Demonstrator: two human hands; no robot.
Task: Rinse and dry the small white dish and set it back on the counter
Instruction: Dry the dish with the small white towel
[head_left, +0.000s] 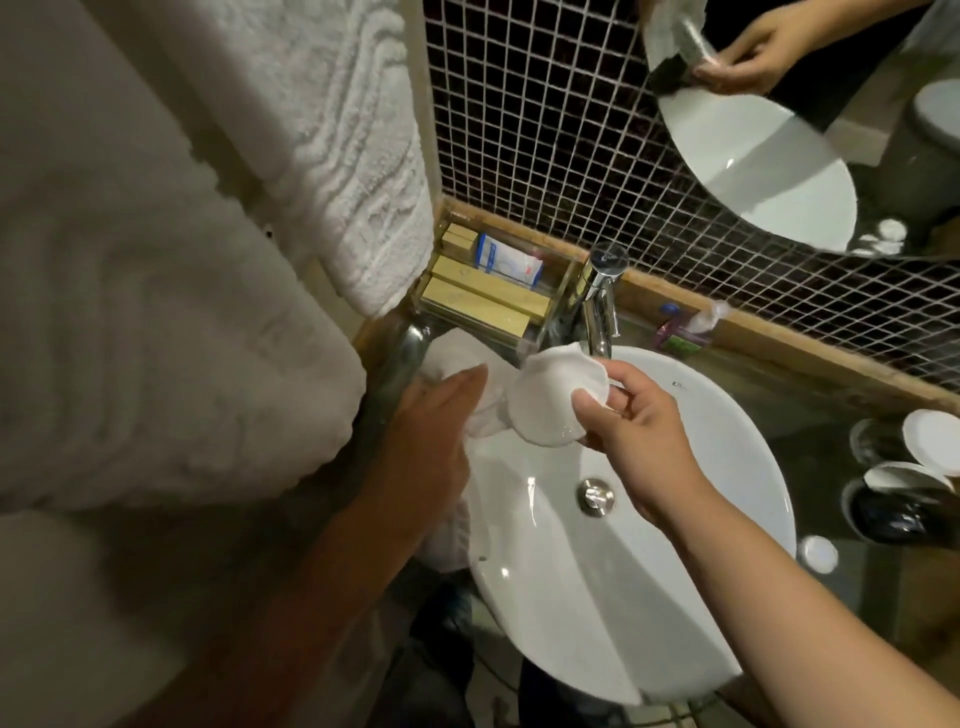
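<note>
Here, over the far left rim of a white oval basin (727, 467): a small white dish (545, 397), tilted on edge and pinched at its right rim by the right hand (644, 441), thumb on the near face, fingers curled behind. Just below the chrome tap (597, 296), not touching the basin. Drops or glints of water on the dish's lower edge, hard to tell which.

To the left, the left hand (431, 431), palm down, fingers stretched out and loosely together, holding nothing, fingertips resting on a crumpled white cloth (467, 374) heaped beside the basin and next to the dish.

In the basin's middle, a round metal drain (596, 496). Beyond the cloth, a clear tray (498, 291) with pale yellow boxes and a white-and-blue packet. Farther left, large white towels (156, 312) hanging. At far right on the dark counter (831, 415), several small round white dishes and lids (930, 436), well apart from the hands. Behind, a dark mosaic wall (545, 130) and a mirror (779, 130) reflecting the basin and a hand.
</note>
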